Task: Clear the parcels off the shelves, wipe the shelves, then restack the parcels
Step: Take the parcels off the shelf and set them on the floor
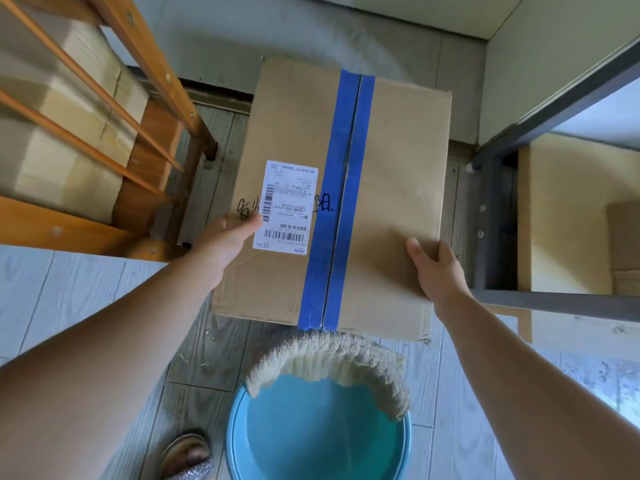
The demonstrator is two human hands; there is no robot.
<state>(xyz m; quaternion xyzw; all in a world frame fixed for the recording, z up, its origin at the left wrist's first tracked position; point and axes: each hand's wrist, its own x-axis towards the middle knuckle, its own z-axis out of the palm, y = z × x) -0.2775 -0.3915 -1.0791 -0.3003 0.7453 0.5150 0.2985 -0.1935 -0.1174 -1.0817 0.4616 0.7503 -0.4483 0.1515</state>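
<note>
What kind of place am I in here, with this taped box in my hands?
Probably a parcel storage room or small stockroom. Both hands hold a cardboard parcel bearing a shipping label, cartons fill the wooden shelf, and more sit in a grey metal rack.

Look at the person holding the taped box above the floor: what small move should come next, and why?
Probably lower the box onto the bare floor beyond the blue basin. Left hand and right hand grip its sides, the basin with its cloth sits just beneath the near edge, and the shelves await wiping.
</note>
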